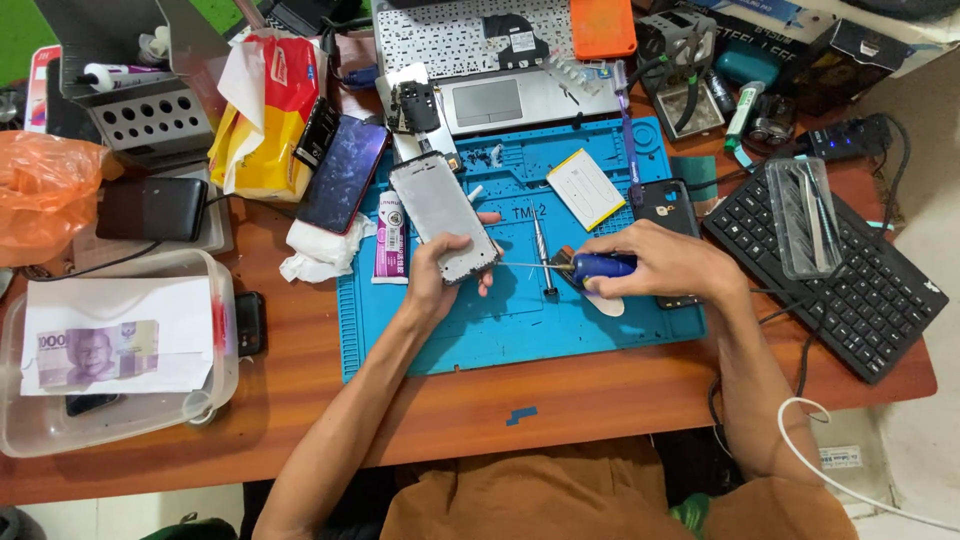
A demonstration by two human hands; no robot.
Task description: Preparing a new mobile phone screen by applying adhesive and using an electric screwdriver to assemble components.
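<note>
Right hand [665, 265] grips screwdriver [590, 267], tip at phone frame [443, 215]

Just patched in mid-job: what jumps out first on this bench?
The bright blue silicone work mat at the desk's centre draws the eye. Over it, the left hand grips a stripped grey phone frame, while the right hand holds a blue-handled screwdriver with its thin tip pointing at the frame's lower edge. On the left sits an orange plastic bag, and a black computer keyboard lies on the right.
</note>
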